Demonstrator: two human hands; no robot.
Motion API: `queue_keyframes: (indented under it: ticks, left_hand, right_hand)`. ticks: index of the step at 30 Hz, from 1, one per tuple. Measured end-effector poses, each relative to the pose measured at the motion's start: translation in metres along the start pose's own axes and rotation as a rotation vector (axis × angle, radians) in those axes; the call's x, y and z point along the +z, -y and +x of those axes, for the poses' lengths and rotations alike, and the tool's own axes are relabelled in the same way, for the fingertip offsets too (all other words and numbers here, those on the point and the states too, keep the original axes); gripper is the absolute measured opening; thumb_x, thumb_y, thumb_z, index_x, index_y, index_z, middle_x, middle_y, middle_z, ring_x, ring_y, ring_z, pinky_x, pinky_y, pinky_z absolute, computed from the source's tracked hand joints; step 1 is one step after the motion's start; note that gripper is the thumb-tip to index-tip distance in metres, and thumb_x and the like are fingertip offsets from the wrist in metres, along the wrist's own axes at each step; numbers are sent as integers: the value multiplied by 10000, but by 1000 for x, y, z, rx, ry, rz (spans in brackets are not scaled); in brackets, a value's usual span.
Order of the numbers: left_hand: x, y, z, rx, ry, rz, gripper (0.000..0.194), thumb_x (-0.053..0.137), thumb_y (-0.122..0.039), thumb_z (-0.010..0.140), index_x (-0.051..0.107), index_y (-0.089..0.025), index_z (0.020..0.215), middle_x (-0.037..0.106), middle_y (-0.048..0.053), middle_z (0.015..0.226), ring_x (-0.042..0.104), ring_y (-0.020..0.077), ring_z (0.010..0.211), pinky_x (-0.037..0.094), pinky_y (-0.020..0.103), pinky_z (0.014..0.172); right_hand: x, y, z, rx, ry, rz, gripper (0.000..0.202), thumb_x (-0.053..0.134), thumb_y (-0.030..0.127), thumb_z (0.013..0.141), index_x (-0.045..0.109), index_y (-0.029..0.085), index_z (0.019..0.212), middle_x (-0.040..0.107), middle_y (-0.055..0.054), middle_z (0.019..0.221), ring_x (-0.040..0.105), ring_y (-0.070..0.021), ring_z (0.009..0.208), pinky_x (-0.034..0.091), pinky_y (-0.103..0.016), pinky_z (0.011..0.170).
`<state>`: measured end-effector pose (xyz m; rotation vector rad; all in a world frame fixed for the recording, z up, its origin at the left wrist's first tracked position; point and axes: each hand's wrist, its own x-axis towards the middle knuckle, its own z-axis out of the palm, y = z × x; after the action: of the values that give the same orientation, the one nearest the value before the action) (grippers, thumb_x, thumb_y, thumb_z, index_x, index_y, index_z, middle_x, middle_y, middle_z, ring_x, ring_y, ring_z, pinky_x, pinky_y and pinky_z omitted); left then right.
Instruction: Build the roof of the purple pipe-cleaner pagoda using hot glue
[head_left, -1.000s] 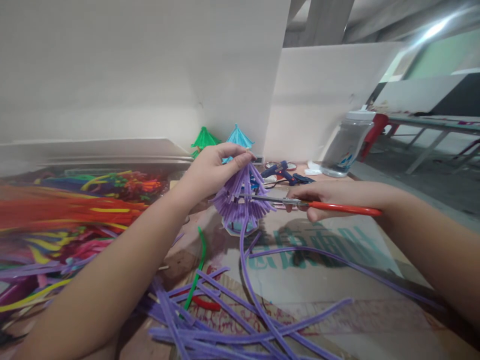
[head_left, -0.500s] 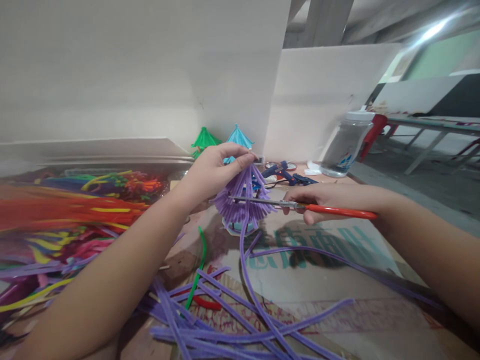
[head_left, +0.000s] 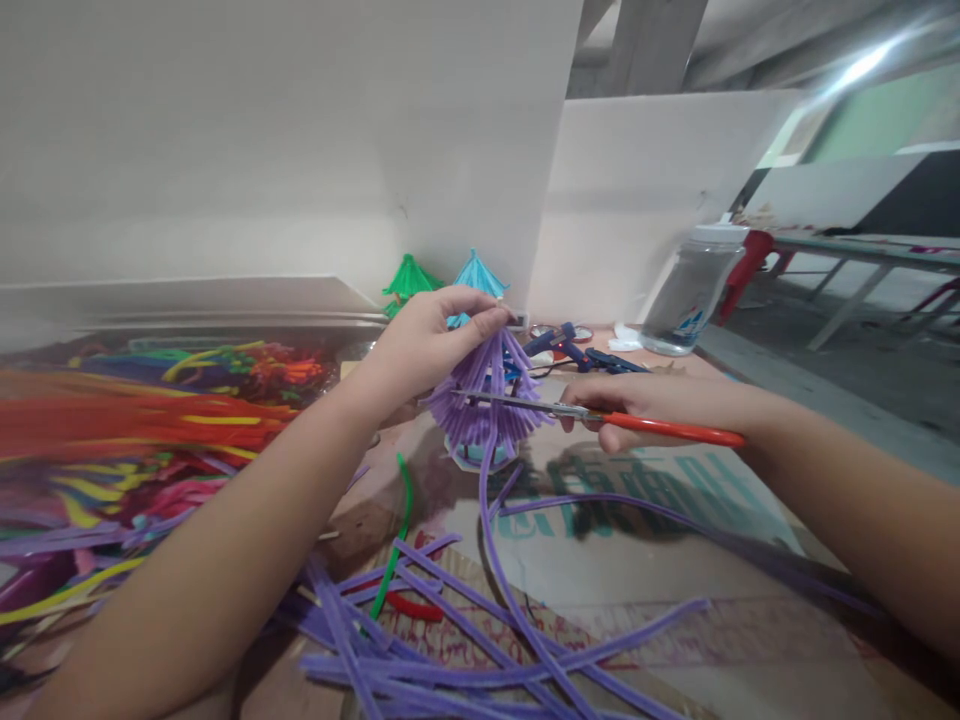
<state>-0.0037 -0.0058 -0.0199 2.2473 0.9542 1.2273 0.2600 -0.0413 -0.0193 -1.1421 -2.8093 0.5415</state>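
Note:
A small tiered pavilion model (head_left: 491, 425) covered in purple pipe cleaners stands on the table in front of me. At its pointed top, my left hand (head_left: 457, 325) pinches the tip. My right hand (head_left: 607, 405) grips a pair of scissors with red handles (head_left: 671, 428). Their blades lie across the model between its upper and lower purple roofs, at a long purple pipe cleaner (head_left: 491, 540) that hangs from the upper roof and trails down to the table. Whether the blades have met is too small to tell.
Loose purple pipe cleaners (head_left: 450, 670) and a green one (head_left: 394, 540) lie in front. Colourful bundles (head_left: 135, 410) fill the left side. Behind stand green (head_left: 409, 275) and blue (head_left: 478, 272) roofed models, a glue gun (head_left: 559, 340) and a water bottle (head_left: 690, 290).
My right hand and the scissors have shifted slightly to the left, with the handles tilted a little lower. My left hand and the model stay where they were.

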Motion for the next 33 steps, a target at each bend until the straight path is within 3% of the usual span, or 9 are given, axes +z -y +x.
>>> queue_keyframes:
  ticks: [9,15,21,25,28,31,33]
  left_hand:
    - [-1,4,2,14,1,11,367,597,-482,910,748,-154,978,747,65,995,669,191,918,481,284,826]
    - [-1,7,3,25,-2,31,374,597,-490,907,750,-158,978,751,71,992,672,194,912,489,302,856]
    - [-2,6,2,-6,-5,21,369,599,-492,903,748,-162,968,748,60,968,664,169,837,492,269,766]
    - [-3,9,4,-38,-18,25,366,600,-492,894,752,-168,974,739,48,920,616,132,690,453,239,619]
    - [-6,13,6,-86,-53,26,386,604,-508,879,750,-163,973,721,36,816,558,116,586,414,238,547]
    - [-10,17,8,-74,-92,47,369,611,-490,876,751,-156,948,731,43,829,602,139,666,453,251,623]
    - [-11,18,9,-58,-104,67,356,617,-479,876,754,-156,935,748,51,882,641,161,766,478,265,716]
  right_hand:
    - [8,-16,2,-59,56,235,491,546,658,886,588,190,1027,585,-21,913,486,-145,734,362,-260,628]
    - [11,-20,4,-49,34,241,485,556,661,879,600,187,966,597,-17,864,507,-147,720,378,-266,637]
    - [8,-16,3,-88,62,167,440,582,592,885,640,201,1079,631,-42,949,565,-181,806,426,-273,676]
    - [-1,-11,-3,-12,72,10,346,636,508,859,670,224,1054,669,-32,914,596,-213,819,456,-290,692]
    - [-13,-15,-15,72,82,-59,422,685,520,810,680,263,1145,704,-28,963,629,-237,846,475,-307,704]
    - [-22,-29,-31,129,149,-60,477,741,488,757,701,285,1187,718,-43,1090,655,-253,949,492,-308,759]
    - [-23,-41,-40,159,105,-100,401,766,463,713,758,277,1068,738,-37,999,670,-224,883,493,-283,731]
